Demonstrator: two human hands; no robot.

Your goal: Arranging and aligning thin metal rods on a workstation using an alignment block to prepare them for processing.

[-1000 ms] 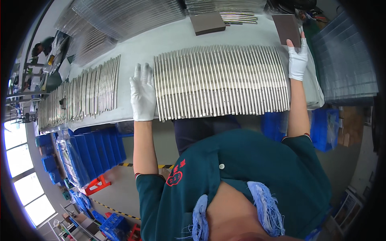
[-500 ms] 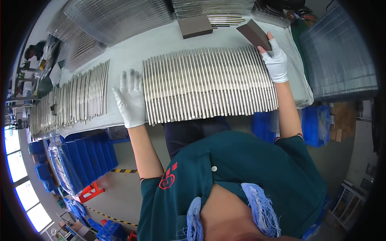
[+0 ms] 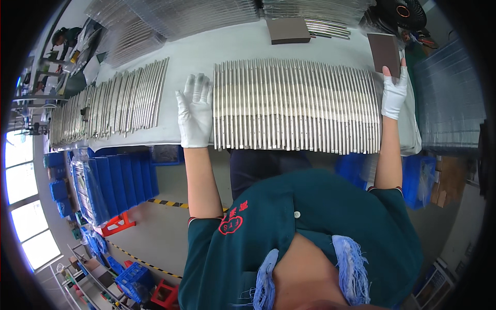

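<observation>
A wide row of thin silvery metal rods (image 3: 294,106) lies side by side on the white-covered table in front of me. Against the row's left end rests my left hand (image 3: 196,113), in a white glove, palm up with the fingers stretched out and nothing in it. My right hand (image 3: 394,93), in a white glove with bare thumb and fingertip showing, grips a brown rectangular block (image 3: 385,54) by its near end. That block is held up beyond the row's right end. A second group of metal rods (image 3: 124,101) lies unevenly to the left.
Another brown block (image 3: 289,31) lies at the back beside a few loose rods (image 3: 328,28). Clear plastic trays (image 3: 201,18) are stacked along the far side. A black fan (image 3: 400,13) stands at the back right. Blue bins (image 3: 121,183) stand below the table at left.
The view has shifted, so the table sits further right in it. The block in my right hand has turned from slanted to nearly upright. My left hand stays flat at the row's left end.
</observation>
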